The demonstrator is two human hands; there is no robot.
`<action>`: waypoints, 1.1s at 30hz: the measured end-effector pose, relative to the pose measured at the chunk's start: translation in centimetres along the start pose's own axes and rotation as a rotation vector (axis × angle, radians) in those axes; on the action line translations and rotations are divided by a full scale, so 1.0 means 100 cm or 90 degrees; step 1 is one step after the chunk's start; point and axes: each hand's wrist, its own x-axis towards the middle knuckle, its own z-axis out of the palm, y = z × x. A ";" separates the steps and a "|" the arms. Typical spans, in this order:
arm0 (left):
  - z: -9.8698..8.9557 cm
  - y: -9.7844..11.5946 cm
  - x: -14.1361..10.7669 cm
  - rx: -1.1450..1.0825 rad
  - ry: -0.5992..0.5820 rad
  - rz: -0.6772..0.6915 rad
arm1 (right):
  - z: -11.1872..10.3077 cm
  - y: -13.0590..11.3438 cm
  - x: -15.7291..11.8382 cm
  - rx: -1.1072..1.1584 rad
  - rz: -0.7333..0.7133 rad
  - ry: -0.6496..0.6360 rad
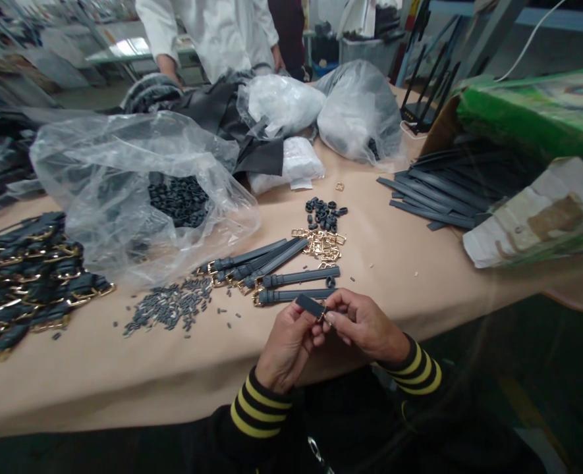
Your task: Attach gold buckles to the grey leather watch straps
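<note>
Near the table's front edge, my left hand (287,345) is closed on a dark strap (311,305), pinching it between thumb and fingers. Fingers of my right hand (370,327) pinch a small gold buckle (323,315) at the strap's end; part of it is hidden by the fingertips. Just beyond my hands lie several dark straps with gold buckles (298,276). A pile of loose gold buckles (327,245) sits farther back, with small dark loops (325,214) behind it. To the left, many tiny dark pieces (170,306) are scattered.
A clear plastic bag (98,184) of dark loops stands at left, beside heaped buckled straps (29,280). At right, long dark strips (439,187) stick out of a green box (538,108). White-filled bags (360,112) line the back. A person in white (212,36) stands across the table.
</note>
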 end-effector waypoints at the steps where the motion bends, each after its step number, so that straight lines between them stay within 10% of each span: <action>1: 0.001 -0.003 0.001 0.006 0.007 0.021 | 0.003 -0.001 0.000 -0.021 0.004 0.023; 13: -0.010 0.003 -0.004 0.278 0.022 0.150 | 0.014 -0.010 0.001 -0.226 -0.075 0.122; 25: -0.002 -0.003 0.000 0.087 0.143 0.160 | 0.013 -0.012 0.003 -0.407 -0.101 0.166; 33: -0.012 -0.003 0.002 0.377 0.131 0.230 | 0.015 -0.010 0.003 -0.370 -0.036 0.176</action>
